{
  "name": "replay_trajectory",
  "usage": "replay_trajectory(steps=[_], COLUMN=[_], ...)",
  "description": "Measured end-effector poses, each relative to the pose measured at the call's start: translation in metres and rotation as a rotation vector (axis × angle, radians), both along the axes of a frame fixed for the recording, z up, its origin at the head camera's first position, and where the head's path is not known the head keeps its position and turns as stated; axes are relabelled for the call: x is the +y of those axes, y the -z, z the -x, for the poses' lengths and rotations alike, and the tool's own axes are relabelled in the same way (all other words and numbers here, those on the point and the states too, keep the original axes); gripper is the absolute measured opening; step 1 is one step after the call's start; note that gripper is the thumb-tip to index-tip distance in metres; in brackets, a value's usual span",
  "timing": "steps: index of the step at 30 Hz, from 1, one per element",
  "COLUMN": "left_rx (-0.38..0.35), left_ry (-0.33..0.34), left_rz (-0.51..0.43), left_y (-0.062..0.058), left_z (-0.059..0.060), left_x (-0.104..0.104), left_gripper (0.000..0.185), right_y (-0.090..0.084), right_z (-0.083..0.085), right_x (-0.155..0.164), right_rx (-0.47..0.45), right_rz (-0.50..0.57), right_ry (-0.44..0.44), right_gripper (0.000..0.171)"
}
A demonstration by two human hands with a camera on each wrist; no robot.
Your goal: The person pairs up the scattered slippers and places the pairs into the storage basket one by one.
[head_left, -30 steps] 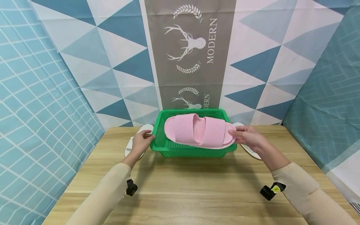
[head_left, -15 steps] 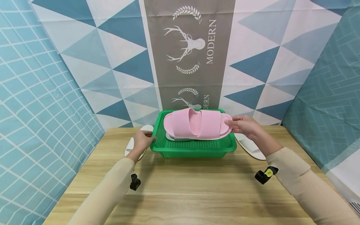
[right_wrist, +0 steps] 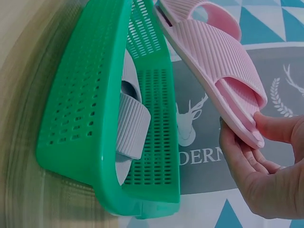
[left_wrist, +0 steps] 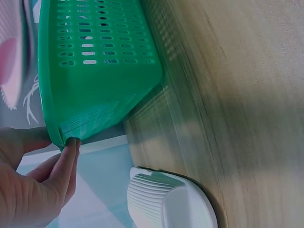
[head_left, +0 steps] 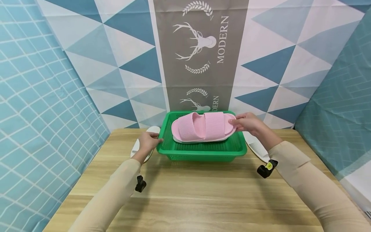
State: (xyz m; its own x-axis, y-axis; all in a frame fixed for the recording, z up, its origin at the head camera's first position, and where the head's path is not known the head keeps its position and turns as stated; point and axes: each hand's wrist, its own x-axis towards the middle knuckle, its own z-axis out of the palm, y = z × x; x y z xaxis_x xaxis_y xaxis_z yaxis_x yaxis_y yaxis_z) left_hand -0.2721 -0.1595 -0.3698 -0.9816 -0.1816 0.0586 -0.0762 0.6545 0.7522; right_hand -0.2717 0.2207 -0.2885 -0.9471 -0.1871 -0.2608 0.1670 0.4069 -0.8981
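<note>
White slipper (head_left: 144, 140) left on the wooden table (head_left: 197, 193), another white slipper (head_left: 256, 147) right — triangle-patterned backdrop (head_left: 116, 48) behind

Light wooden bench (head_left: 203, 193) filling the lower half of the head view, grain running left to right. Green perforated basket (head_left: 203, 151) standing at the far middle edge. White slipper (head_left: 136, 148) lying just left of the basket, partly hidden. Second white slipper (head_left: 256, 146) lying just right of the basket, angled toward lower right.
</note>
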Motion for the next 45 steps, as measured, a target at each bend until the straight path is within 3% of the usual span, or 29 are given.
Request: replay_trajectory(steps=[8,18,36,45], left_rx=[-0.021,-0.005,-0.001,-0.003], left_ry=[-0.02,-0.027,-0.026,-0.034], left_rz=[-0.026,-0.015,-0.035,-0.017], left_y=[0.004,0.002,0.001,0.002], left_z=[0.0,-0.001,-0.002,0.0], left_x=[0.002,0.005,0.005,0.002], left_gripper=[0.033,0.032,0.033,0.033], right_y=[0.004,0.009,0.021,0.016], right_z=[0.013,0.025,0.026,0.025], right_x=[-0.007,-0.019,-0.045,-0.051], right_rx=[-0.03,0.022,0.171,0.175], right_rz=[-0.085,-0.199,-0.421,-0.477], right_ry=[0.004,-0.003,-0.053,-0.125], right_gripper=[0.053,0.047,0.036,0.036])
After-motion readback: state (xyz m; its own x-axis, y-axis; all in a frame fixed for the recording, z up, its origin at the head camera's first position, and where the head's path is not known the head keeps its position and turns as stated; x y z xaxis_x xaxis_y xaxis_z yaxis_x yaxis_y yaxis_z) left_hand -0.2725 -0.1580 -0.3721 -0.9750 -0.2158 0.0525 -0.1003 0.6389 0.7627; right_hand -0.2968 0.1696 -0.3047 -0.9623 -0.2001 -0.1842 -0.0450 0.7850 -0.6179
